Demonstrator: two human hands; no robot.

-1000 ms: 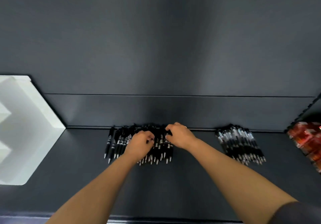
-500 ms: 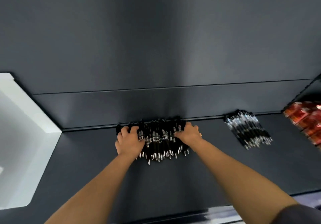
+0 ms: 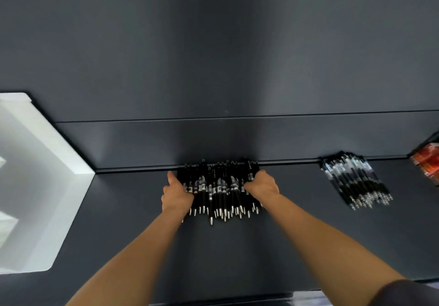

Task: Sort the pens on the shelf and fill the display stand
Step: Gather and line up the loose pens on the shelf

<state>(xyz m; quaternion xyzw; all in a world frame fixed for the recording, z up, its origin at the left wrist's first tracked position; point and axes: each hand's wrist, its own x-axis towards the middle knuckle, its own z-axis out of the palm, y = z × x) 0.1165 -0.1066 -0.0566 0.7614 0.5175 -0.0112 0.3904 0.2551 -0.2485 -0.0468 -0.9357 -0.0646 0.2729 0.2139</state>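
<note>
Dark shelf had the pile of pens pushed up against its back edge, left hand and right hand curled round its two sides squeezing it tidy, so sorting step I'd guess, next up needing a firm two-handed lift without spilling any.

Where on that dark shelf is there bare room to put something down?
Bare shelf lies between the white panel and the left hand, and between the right hand and the right pen pile. It is crowded between the hands, which grip the middle pen pile.
</note>
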